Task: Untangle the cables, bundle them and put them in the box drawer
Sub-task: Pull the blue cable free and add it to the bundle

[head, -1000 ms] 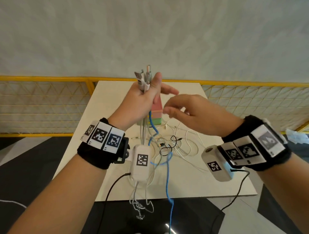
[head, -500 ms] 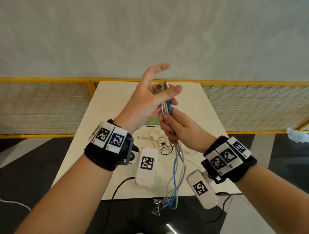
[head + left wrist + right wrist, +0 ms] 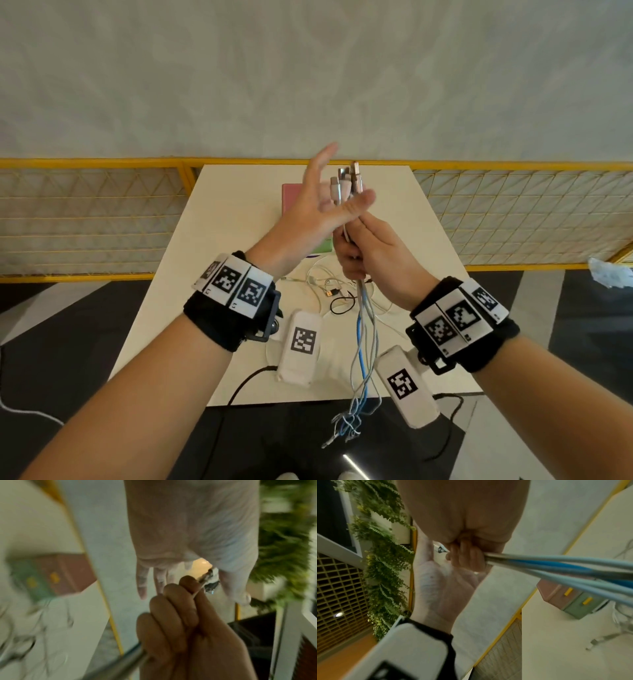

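Observation:
A bundle of grey, white and blue cables (image 3: 364,329) is held upright above the table. My right hand (image 3: 373,253) is fisted round it just below the plugs (image 3: 346,181). The long ends hang past the table's near edge. My left hand (image 3: 318,205) is beside the plugs with its fingers straight and spread, and the thumb lies across them. The left wrist view shows the right fist (image 3: 180,615) under the left palm (image 3: 188,527), with the plugs (image 3: 210,580) between. In the right wrist view the cables (image 3: 556,563) run out of the fist (image 3: 467,555). The pink and green box drawer (image 3: 291,195) stands behind the hands with its drawers closed.
Loose white cables (image 3: 318,281) and a black loop (image 3: 342,305) lie on the white table (image 3: 233,212) in front of the box. A yellow mesh railing (image 3: 102,212) runs behind the table. The floor around it is dark.
One second ago my left hand alone gripped the plugs. My right hand has since come in and closed round the bundle below them, and the left hand's fingers have straightened.

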Demonstrator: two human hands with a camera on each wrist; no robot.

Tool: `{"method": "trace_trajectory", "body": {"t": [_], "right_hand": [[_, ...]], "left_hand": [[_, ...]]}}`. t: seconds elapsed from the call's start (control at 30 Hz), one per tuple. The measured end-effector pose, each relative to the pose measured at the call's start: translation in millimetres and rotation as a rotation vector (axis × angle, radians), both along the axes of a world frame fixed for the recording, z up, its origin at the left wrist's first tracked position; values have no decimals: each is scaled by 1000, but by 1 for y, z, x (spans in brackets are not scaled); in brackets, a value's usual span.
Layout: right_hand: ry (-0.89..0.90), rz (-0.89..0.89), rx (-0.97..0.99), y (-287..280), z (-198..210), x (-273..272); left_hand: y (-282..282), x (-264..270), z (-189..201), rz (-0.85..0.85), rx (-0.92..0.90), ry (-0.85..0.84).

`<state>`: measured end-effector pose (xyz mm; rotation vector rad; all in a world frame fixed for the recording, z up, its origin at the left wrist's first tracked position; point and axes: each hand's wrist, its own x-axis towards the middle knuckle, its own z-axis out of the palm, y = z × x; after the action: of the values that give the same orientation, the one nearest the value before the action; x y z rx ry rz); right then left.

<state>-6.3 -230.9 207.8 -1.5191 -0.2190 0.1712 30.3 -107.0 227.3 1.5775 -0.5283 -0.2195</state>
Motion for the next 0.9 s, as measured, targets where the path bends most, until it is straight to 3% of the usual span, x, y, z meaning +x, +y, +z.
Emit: {"method": "trace_trajectory", "body": {"t": [0.1,0.27,0.4,0.57,0.73,0.8,0.9], "right_hand": [[-31,-17,-23,1,0,6],[-57,87,44,1,-8,11],[-118,157,39,0,-11,16],[-159,191,-31,0,-17,24],[-244,262,-478,1,-49,23],[-248,277,-596,-1,-71,23],[-170,358,-707,-2,-102,28]], "left_hand": [[-4,-3,-9,-38,95,123],[-5,5,-8,115,227,-66],[-3,8,-10,153,351,-123],[-2,5,-4,185,229,-73],[11,30,4,384,-38,5],[19,38,10,387,-180,103],[26,41,9,364,-195,132]]}}
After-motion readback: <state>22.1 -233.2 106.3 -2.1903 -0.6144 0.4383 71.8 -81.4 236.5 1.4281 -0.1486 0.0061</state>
